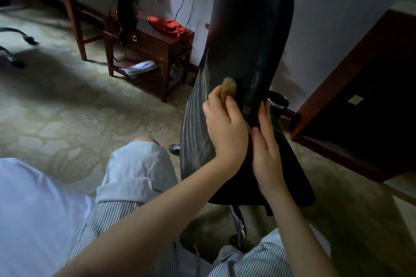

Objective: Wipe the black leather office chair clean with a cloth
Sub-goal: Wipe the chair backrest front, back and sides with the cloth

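While left hand (225, 135) pinches cloth (228, 87), right hand's (269, 153) straight fingers (265, 117) press chair (252, 29).

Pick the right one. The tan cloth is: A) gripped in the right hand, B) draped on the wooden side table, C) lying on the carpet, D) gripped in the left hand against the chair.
D: the left hand grips the tan cloth against the black chair; the right hand lies flat on it.
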The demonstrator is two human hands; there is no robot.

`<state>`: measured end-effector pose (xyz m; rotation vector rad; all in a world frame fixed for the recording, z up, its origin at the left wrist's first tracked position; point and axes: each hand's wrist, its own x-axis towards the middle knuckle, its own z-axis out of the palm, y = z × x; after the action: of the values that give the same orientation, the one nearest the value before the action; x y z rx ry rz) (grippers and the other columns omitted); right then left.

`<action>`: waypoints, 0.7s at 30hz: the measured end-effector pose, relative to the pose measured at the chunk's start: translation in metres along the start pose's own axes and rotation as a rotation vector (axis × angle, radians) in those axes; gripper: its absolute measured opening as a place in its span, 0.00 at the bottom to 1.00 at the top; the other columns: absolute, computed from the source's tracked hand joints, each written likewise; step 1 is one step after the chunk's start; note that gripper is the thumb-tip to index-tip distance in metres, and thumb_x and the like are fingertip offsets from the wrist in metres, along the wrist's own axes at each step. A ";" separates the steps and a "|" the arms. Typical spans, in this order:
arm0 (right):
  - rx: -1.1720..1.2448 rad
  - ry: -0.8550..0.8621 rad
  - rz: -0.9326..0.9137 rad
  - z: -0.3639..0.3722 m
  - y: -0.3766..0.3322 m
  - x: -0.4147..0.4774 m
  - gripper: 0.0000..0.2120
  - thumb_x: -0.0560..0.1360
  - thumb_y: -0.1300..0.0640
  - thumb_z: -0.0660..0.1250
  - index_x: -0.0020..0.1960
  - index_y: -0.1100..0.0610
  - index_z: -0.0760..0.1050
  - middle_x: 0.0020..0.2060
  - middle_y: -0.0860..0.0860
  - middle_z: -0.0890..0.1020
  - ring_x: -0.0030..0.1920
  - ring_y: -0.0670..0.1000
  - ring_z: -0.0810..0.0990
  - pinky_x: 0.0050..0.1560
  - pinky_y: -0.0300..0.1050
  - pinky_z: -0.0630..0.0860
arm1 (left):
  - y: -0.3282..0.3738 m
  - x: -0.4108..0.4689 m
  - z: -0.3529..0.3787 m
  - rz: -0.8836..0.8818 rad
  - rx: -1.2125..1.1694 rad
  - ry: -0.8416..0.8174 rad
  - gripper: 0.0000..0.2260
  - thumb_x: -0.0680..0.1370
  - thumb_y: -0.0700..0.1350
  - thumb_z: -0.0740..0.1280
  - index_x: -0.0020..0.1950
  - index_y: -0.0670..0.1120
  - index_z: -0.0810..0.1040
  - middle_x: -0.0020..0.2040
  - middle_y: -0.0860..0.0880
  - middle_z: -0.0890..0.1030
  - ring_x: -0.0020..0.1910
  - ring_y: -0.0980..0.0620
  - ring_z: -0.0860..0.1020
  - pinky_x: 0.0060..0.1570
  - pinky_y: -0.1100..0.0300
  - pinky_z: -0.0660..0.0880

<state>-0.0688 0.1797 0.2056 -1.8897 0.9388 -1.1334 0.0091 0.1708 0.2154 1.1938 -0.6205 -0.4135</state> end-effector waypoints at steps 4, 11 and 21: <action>-0.266 0.072 -0.176 0.010 0.010 -0.006 0.24 0.79 0.52 0.51 0.73 0.37 0.50 0.74 0.42 0.54 0.75 0.45 0.51 0.75 0.54 0.54 | -0.016 -0.004 -0.006 0.079 0.010 0.011 0.13 0.79 0.44 0.56 0.62 0.45 0.71 0.49 0.58 0.69 0.47 0.72 0.69 0.46 0.80 0.64; -0.643 0.016 -0.372 -0.012 0.021 0.006 0.28 0.76 0.59 0.54 0.74 0.53 0.50 0.72 0.46 0.54 0.73 0.48 0.51 0.70 0.64 0.59 | -0.090 -0.028 -0.029 -0.084 0.104 -0.034 0.13 0.80 0.44 0.54 0.61 0.45 0.72 0.53 0.49 0.70 0.49 0.73 0.67 0.50 0.76 0.63; -1.195 0.192 -0.829 -0.032 0.030 0.000 0.31 0.76 0.60 0.59 0.75 0.50 0.52 0.76 0.53 0.47 0.76 0.53 0.46 0.74 0.54 0.49 | -0.111 -0.021 -0.042 -0.322 0.119 -0.102 0.09 0.82 0.44 0.55 0.59 0.48 0.71 0.56 0.46 0.70 0.46 0.70 0.69 0.46 0.71 0.64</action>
<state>-0.1044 0.1588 0.1905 -3.4053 1.0704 -1.3339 0.0226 0.1785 0.0956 1.3982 -0.5467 -0.7210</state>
